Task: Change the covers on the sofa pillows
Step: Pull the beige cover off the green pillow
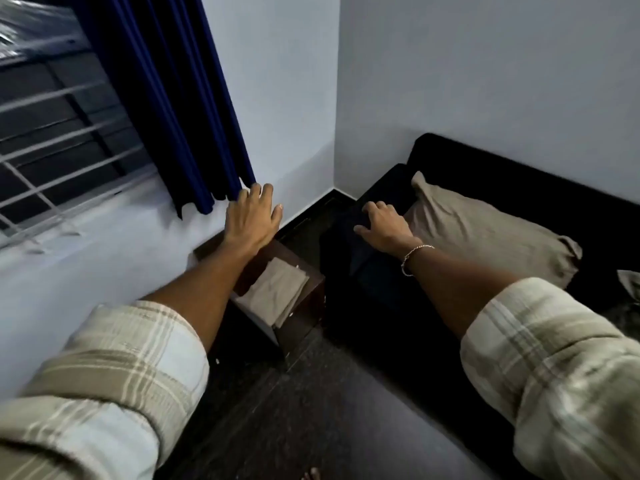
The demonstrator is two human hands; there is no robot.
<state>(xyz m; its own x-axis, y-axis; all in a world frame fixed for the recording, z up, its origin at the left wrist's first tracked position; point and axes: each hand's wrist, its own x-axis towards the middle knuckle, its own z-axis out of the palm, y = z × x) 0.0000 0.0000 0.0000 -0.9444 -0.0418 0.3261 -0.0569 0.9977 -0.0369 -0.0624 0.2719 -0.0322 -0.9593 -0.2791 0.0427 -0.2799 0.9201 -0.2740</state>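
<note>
A beige pillow point(485, 233) lies on the seat of a black sofa point(540, 188), against its left armrest. My right hand point(382, 226), with a bracelet at the wrist, hovers over that armrest just left of the pillow, fingers loosely curled and holding nothing. My left hand point(251, 216) reaches forward with straight fingers, above a small dark wooden side table point(304, 306). A folded beige pillow cover point(277, 291) lies on the table, below my left forearm.
A dark blue curtain point(180, 98) hangs beside a barred window point(59, 140) at the left. White walls meet in the corner behind the table. Dark floor point(311, 410) runs between table and sofa. Another light cloth point(630, 282) shows at the right edge.
</note>
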